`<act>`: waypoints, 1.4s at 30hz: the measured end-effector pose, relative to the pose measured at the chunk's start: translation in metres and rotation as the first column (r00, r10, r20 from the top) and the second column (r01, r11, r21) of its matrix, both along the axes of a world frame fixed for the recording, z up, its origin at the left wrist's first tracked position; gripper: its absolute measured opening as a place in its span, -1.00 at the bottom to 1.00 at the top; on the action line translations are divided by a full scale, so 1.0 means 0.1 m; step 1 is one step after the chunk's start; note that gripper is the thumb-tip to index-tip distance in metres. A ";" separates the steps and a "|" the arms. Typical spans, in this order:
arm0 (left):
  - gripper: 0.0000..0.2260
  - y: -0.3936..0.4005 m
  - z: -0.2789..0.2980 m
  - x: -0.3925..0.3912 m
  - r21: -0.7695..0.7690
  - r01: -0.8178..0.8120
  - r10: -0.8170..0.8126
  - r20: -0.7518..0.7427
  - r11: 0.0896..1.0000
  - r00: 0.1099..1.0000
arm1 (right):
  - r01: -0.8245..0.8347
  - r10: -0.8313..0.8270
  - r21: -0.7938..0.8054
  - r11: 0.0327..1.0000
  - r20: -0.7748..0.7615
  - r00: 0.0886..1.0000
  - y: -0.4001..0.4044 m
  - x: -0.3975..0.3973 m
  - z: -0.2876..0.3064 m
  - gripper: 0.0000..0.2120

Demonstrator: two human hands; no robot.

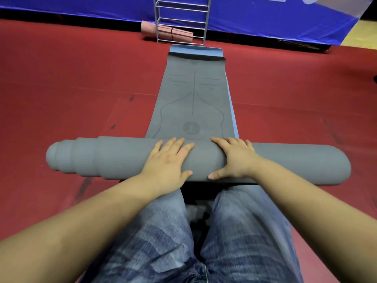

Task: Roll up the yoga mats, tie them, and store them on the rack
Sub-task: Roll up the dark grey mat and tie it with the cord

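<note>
A grey yoga mat (193,99) lies on the red floor, partly rolled. Its thick roll (114,158) runs left to right just in front of my knees, and the left end telescopes out in steps. My left hand (169,160) and my right hand (232,158) press flat on top of the roll near its middle, fingers spread forward, thumbs on the near side. A blue mat (195,49) lies under the grey one and shows at the far end and along the right edge. The metal rack (181,19) stands beyond it, with a tied pink rolled mat (173,33) on its lowest shelf.
Red floor (71,88) stretches on both sides of the mats. A blue banner wall (275,17) closes off the back behind the rack. My jeans-clad legs (163,231) fill the bottom of the view.
</note>
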State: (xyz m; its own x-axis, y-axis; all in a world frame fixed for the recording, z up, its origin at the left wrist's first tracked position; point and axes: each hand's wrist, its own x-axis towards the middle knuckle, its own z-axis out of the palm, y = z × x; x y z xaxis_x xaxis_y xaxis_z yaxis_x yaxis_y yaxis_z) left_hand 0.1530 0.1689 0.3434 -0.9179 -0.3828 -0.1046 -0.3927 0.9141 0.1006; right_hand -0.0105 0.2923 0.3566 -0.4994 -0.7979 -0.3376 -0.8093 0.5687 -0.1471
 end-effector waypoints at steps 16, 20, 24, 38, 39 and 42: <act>-0.29 -0.31 -0.02 -0.48 0.141 -0.037 0.022 0.104 0.989 0.994 | -0.012 0.011 0.135 0.991 0.008 1.000 -0.26 -0.44 -0.22 0.16; -0.19 -0.31 -0.18 -0.46 0.106 -0.037 0.030 0.062 0.994 0.998 | -0.015 0.004 0.207 0.978 0.057 0.998 -0.36 -0.50 -0.19 0.20; -0.19 -0.44 -0.21 -0.52 0.111 -0.003 -0.004 0.066 0.994 0.998 | -0.033 0.043 0.153 0.988 -0.061 0.997 -0.24 -0.38 -0.29 0.29; -0.16 -0.50 -0.28 -0.70 0.194 -0.133 0.130 0.025 0.972 0.991 | -0.034 0.006 0.214 0.976 0.132 0.991 -0.59 -0.76 -0.44 0.15; -0.13 -0.51 -0.33 -0.68 0.130 -0.112 0.106 0.054 0.985 0.993 | -0.037 0.003 0.224 0.974 0.153 0.988 -0.62 -0.79 -0.45 0.14; 0.01 -0.55 -0.46 -0.66 -0.030 -0.035 0.038 0.123 0.999 0.992 | -0.047 -0.003 0.251 0.967 0.198 0.980 -0.69 -0.84 -0.48 0.14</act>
